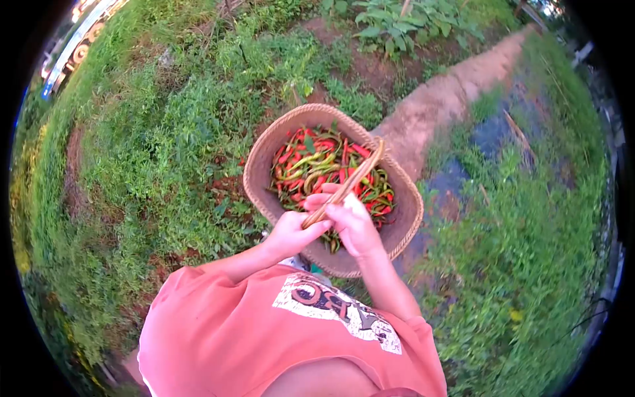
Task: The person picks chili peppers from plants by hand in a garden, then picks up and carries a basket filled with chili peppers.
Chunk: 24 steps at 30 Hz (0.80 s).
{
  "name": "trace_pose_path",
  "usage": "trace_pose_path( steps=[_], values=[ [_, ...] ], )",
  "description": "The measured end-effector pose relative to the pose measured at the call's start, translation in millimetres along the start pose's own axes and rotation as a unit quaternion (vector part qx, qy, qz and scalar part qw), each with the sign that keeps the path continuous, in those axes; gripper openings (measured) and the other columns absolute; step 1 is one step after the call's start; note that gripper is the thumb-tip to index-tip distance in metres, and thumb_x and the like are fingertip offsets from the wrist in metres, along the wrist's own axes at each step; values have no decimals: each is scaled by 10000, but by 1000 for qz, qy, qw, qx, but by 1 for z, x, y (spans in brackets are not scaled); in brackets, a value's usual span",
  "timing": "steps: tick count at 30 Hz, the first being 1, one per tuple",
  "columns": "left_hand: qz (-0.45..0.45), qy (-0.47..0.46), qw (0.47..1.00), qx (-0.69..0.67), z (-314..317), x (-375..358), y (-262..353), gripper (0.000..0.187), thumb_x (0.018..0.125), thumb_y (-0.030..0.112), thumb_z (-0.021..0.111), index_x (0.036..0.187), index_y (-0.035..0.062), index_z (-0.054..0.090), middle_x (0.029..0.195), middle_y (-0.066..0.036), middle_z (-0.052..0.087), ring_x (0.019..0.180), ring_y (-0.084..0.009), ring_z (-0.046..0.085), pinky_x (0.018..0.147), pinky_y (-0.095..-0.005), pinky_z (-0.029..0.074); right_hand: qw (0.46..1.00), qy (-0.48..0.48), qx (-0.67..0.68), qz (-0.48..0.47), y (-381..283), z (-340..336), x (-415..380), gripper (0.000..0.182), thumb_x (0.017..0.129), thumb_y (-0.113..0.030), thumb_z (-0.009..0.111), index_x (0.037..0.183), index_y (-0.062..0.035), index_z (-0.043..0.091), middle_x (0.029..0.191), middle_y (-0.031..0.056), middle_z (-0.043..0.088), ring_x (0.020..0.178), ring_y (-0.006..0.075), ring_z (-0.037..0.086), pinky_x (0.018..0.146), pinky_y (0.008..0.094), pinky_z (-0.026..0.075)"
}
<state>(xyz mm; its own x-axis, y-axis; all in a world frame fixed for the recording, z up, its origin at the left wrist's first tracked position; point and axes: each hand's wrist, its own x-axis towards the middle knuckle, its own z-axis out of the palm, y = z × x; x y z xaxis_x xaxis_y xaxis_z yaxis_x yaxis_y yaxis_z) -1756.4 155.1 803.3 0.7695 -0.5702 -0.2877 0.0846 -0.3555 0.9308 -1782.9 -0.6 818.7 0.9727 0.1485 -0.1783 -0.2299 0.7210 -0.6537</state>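
Note:
A woven basket (263, 142) with a braided rim is in front of my body, holding many red and green chili peppers (309, 162). Its arched handle (360, 171) crosses over the peppers from the upper right toward my hands. My left hand (289, 233) grips the near part of the handle, thumb pointing right; most of its fingers are hidden. Beside it, my right hand (355, 225) is turned palm up, its fingers reaching under the handle and its thumb against it. Both hands are above the basket's near side and partly cover the peppers.
Low green plants (178, 145) and weeds surround the basket. A bare dirt path (456, 92) runs to the upper right, beside dark sheeting (493, 139) on the ground. A broad-leaved plant (403, 26) grows at the far side. My pink shirt (218, 324) fills the bottom.

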Motion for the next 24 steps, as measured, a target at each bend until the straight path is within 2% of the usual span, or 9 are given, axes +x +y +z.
trace_pose_path(
  steps=[6,8,10,12,14,20,22,23,24],
  values=[
    [-103,110,977,-148,-7,47,25,266,855,181,589,633,34,594,551,96,447,522,-16,384,445,-213,298,992,-95,-37,72,-34,-25,80,449,818,-145,594,1165,-5,346,1018,129,567,961,216,564,875,337,433],
    [-102,114,975,-160,-4,80,24,209,853,178,591,669,79,600,556,88,459,473,-7,368,425,-190,244,991,-98,-28,92,-51,-44,107,441,820,-152,591,1162,-8,351,1007,129,570,959,222,566,868,347,438],
    [-64,130,975,-169,3,130,31,160,842,165,606,712,72,616,558,86,459,473,-7,367,423,-193,248,989,-86,-32,116,-75,-71,142,421,824,-157,582,1152,-11,363,988,129,573,949,229,570,854,349,448],
    [-68,109,981,-147,7,179,43,155,838,172,614,721,69,612,564,85,460,476,-7,369,422,-196,254,989,-67,-27,132,-118,-89,166,399,827,-161,573,1141,-17,373,962,124,575,929,230,575,829,344,458],
    [-132,28,981,-142,8,221,70,120,851,150,589,829,42,637,651,77,489,611,-15,429,530,-199,348,991,-45,-36,122,-158,-110,184,389,830,-164,566,1140,-19,381,944,114,575,915,222,576,808,328,462],
    [-95,-96,986,-95,41,357,140,146,868,182,579,824,50,626,643,84,487,607,-10,424,531,-197,360,999,32,11,36,-278,-180,214,366,821,-174,573,1112,-21,411,890,109,579,832,203,583,741,289,466],
    [1,-134,987,-87,60,408,170,238,873,183,575,655,91,547,566,108,400,487,-4,330,430,-196,231,999,38,12,-12,-316,-212,224,352,818,-176,574,1093,-22,418,883,113,579,830,204,584,741,289,466],
    [55,-152,986,-33,71,439,180,257,879,187,565,641,95,535,551,93,427,491,-5,359,435,-195,260,998,37,19,-38,-335,-234,231,345,820,-172,572,1090,-22,418,876,117,581,832,206,585,743,289,466],
    [57,-205,977,23,79,473,193,277,887,218,548,652,73,526,530,45,461,495,-50,432,453,-224,344,997,39,36,-52,-359,-258,237,332,825,-157,561,1092,-21,418,867,114,582,823,208,587,745,297,470]
  ],
)
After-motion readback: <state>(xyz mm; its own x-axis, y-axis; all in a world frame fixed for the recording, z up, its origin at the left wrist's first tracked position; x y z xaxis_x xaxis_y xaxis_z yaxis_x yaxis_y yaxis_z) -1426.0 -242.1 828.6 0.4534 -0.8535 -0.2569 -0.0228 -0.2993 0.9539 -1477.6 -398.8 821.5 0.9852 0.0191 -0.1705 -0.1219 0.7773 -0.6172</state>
